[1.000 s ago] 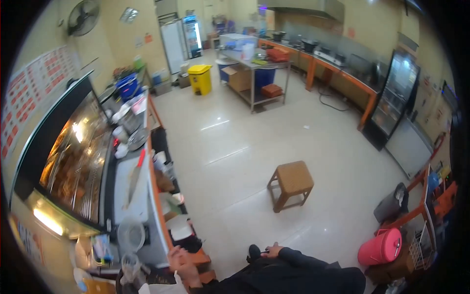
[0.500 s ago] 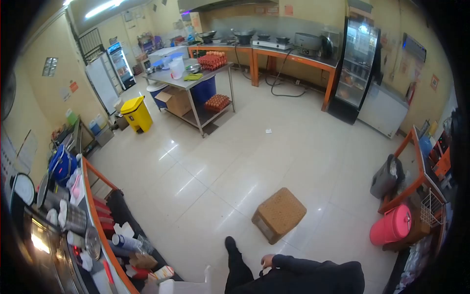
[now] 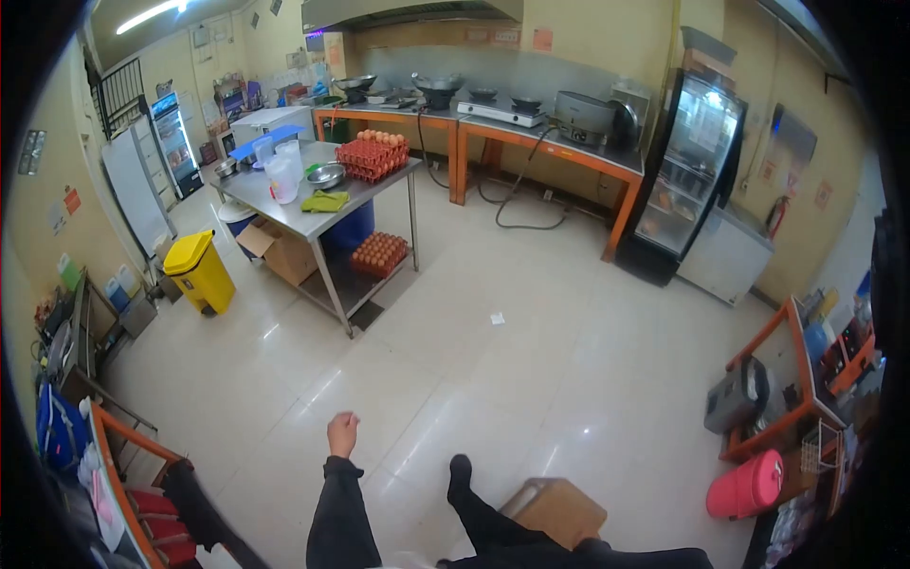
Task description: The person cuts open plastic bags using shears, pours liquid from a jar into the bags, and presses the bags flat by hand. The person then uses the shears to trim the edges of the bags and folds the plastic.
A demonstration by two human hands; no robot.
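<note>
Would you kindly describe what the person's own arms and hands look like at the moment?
The left hand is ungloved, below a long, plain black or very dark sleeve, slightly bunched at the cuff. The right hand is out of view, so I cannot describe it.

The left hand (image 3: 343,434) is bare below a long, plain black sleeve (image 3: 339,517) with a slightly bunched cuff (image 3: 342,467). Black trousers (image 3: 495,524) cover the visible leg, above a dark, round-toed shoe (image 3: 460,468).

We look from one head-worn camera, facing forward and down across the room, our sleeve (image 3: 343,517) close below, the steel table (image 3: 313,220) farther off.
</note>
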